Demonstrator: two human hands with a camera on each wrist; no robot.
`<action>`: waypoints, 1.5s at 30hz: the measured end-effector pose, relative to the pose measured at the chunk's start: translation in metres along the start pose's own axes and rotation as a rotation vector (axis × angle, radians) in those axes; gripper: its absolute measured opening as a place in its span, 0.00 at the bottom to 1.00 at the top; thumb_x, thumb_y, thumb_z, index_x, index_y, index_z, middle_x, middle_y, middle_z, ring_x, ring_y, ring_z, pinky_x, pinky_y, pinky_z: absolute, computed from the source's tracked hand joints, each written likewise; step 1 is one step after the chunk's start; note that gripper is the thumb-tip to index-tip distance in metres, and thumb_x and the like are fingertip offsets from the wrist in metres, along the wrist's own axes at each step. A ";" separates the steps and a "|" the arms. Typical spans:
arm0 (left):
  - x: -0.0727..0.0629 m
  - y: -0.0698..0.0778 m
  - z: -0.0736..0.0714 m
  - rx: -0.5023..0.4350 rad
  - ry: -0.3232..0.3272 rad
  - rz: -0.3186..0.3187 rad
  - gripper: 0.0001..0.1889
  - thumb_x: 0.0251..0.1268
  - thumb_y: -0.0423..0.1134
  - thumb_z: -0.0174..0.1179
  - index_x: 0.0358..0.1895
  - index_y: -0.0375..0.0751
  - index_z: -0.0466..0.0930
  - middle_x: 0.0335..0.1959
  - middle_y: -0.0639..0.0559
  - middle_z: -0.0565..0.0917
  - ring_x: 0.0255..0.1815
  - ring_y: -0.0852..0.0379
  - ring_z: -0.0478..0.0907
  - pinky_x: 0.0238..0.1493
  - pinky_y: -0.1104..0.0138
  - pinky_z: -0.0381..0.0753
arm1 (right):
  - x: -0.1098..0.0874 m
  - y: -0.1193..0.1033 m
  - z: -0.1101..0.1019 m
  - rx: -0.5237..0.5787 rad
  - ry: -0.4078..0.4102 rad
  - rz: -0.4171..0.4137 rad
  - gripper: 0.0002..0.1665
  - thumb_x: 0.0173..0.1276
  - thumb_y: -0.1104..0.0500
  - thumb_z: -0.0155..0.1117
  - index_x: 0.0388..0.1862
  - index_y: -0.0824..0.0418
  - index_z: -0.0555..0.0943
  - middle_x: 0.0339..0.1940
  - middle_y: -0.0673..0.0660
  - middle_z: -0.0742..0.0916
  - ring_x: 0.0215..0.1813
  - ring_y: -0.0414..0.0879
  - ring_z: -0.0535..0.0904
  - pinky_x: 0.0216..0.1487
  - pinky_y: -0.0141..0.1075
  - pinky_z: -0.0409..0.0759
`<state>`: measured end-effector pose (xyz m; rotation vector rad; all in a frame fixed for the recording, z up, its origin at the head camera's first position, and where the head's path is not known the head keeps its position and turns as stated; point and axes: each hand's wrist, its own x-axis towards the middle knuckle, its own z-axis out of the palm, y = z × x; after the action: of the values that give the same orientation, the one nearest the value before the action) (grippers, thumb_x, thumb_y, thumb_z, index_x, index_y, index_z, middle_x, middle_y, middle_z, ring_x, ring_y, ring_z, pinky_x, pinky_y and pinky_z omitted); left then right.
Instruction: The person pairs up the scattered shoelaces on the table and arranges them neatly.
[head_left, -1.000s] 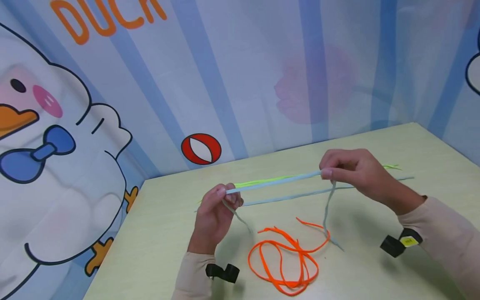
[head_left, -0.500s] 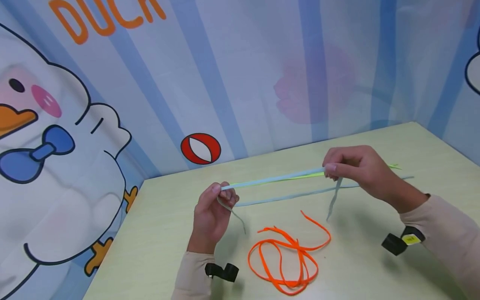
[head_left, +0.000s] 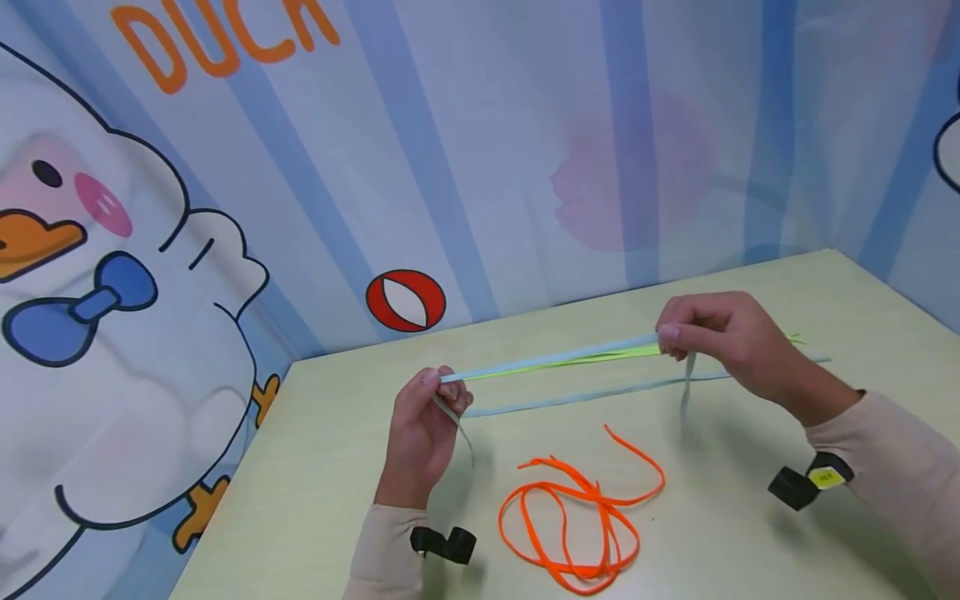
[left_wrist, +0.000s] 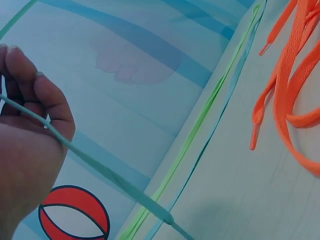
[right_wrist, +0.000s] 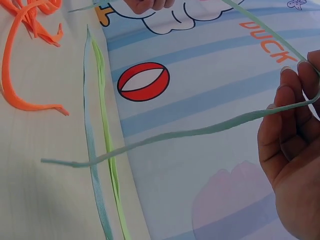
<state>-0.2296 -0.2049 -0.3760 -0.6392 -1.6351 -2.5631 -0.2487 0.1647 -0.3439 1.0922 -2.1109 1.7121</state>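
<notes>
Left hand (head_left: 424, 435) and right hand (head_left: 729, 340) have eased slightly farther apart over the last second, and the loose end beneath the right, which was trailing across the orange shoelace, now hangs clear of it.

Nearest the person, that orange shoelace (head_left: 600, 500) lies in tangled loops on the table (head_left: 262, 500). Beyond it, each hand pinches the light-blue shoelace (head_left: 551, 358) between thumb and fingers, the span between them raised and looking taut, a short tail dropping from each grip. The step seems to be pulling it straight; I'd keep the tension even and gentle, since a flat lace this thin could slip from a fingertip pinch. The tail by the right hand narrows and widens, so a twist may want rolling out. Best keep both tails off the orange loops.

Past that, a second blue lace (head_left: 585, 398) lies nearly straight, a useful line to match by eye. Just behind it runs the lime-green lace (left_wrist: 200, 119), then the cartoon backdrop (head_left: 510, 167).
</notes>
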 end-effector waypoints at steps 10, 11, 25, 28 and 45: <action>0.001 -0.003 -0.010 0.065 0.124 -0.012 0.16 0.79 0.42 0.48 0.30 0.44 0.77 0.27 0.52 0.74 0.35 0.54 0.70 0.46 0.63 0.72 | -0.002 0.011 -0.003 -0.017 -0.002 0.027 0.13 0.73 0.72 0.57 0.28 0.61 0.80 0.27 0.57 0.81 0.32 0.50 0.78 0.37 0.36 0.78; 0.002 -0.004 -0.011 0.066 0.130 -0.015 0.16 0.79 0.42 0.48 0.29 0.44 0.77 0.27 0.52 0.74 0.35 0.54 0.70 0.46 0.63 0.72 | -0.002 0.012 -0.004 -0.017 -0.003 0.030 0.13 0.73 0.71 0.56 0.28 0.62 0.80 0.27 0.57 0.81 0.32 0.50 0.77 0.37 0.36 0.78; 0.001 0.001 -0.021 0.057 0.202 -0.022 0.17 0.80 0.44 0.48 0.28 0.44 0.75 0.27 0.51 0.73 0.35 0.54 0.70 0.45 0.64 0.70 | -0.003 0.017 -0.009 -0.079 0.050 0.088 0.10 0.76 0.67 0.56 0.32 0.64 0.79 0.27 0.58 0.82 0.31 0.51 0.78 0.37 0.36 0.79; 0.002 0.002 -0.025 0.050 0.230 -0.023 0.17 0.80 0.44 0.48 0.28 0.45 0.74 0.27 0.52 0.73 0.34 0.55 0.69 0.43 0.65 0.70 | -0.004 0.018 -0.009 -0.109 0.078 0.119 0.08 0.76 0.65 0.58 0.35 0.63 0.80 0.27 0.58 0.82 0.31 0.51 0.78 0.37 0.36 0.79; 0.004 -0.001 -0.039 0.068 0.466 -0.156 0.15 0.77 0.50 0.54 0.34 0.43 0.74 0.30 0.52 0.74 0.32 0.57 0.70 0.40 0.68 0.72 | -0.004 0.028 -0.020 -0.229 0.051 0.325 0.12 0.76 0.54 0.61 0.51 0.58 0.84 0.29 0.57 0.84 0.33 0.50 0.79 0.32 0.37 0.75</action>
<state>-0.2462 -0.2381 -0.3893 0.0953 -1.6426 -2.4822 -0.2698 0.1857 -0.3609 0.6644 -2.4835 1.5483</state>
